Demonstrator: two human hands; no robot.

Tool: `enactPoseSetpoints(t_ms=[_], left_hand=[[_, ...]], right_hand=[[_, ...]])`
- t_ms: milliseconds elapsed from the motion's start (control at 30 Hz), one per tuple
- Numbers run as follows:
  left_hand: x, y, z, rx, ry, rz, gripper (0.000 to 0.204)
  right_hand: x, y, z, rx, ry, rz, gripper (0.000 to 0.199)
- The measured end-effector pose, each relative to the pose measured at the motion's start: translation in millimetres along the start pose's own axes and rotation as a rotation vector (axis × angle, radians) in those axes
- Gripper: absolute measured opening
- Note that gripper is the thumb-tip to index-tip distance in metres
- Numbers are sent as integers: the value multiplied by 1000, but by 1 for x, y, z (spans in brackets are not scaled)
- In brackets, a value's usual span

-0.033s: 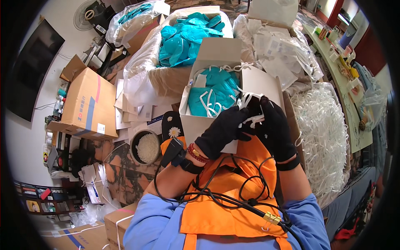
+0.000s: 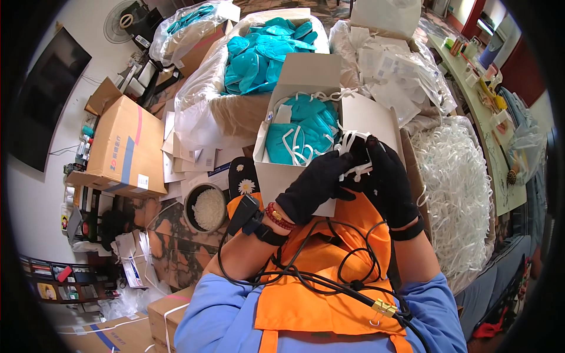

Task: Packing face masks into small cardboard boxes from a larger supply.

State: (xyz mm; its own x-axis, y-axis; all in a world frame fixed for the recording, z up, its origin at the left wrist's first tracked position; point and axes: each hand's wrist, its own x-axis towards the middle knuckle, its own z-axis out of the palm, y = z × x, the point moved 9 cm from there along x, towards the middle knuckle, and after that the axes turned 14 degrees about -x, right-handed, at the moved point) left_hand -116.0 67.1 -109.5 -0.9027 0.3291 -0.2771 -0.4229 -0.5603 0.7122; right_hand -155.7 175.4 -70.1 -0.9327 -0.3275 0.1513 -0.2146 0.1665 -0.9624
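Both my hands wear black gloves and meet just in front of an open white carton [image 2: 276, 176]. My left hand [image 2: 312, 183] is closed on white elastic straps [image 2: 358, 170], gripped between thumb and fingers. My right hand [image 2: 389, 187] has its fingers curled round the same straps from the other side. Some strap loops rise above the fingers at the carton's right edge. Inside the carton lie teal folded face masks [image 2: 300, 135] with white ear straps on top. Whether a mask hangs from the gripped straps is hidden by the gloves.
Beyond the carton stands a plastic-lined box of loose teal masks [image 2: 268, 53]. To its right, a lined box holds clear packets [image 2: 394, 70]. A big heap of white straps [image 2: 450, 194] fills a box by my right arm. At left are a brown carton [image 2: 126, 147] and a bowl of white bits [image 2: 209, 209].
My left fingertips have shifted very slightly at the straps. Everything else looks the same.
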Motion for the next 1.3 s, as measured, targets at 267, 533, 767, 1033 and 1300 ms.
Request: enactPoseSetpoints(t_ms=[267,533,767,1033,1300], left_hand=[[-2,-7,3,7,21,-60,30],[1,-22,-1,18,-27,-158,26],[2,-24,9,42,-79,-182,28],[0,-21,8,33,-72,-151,29],[-1,-29,-3,158,-28,-141,31]], right_hand=[[1,6,9,188,-111,132,28],[-1,-14,4,219,23,55,38],[4,3,4,207,35,111,40],[3,-6,-8,220,75,94,41],[18,9,-17,552,-26,123,45]])
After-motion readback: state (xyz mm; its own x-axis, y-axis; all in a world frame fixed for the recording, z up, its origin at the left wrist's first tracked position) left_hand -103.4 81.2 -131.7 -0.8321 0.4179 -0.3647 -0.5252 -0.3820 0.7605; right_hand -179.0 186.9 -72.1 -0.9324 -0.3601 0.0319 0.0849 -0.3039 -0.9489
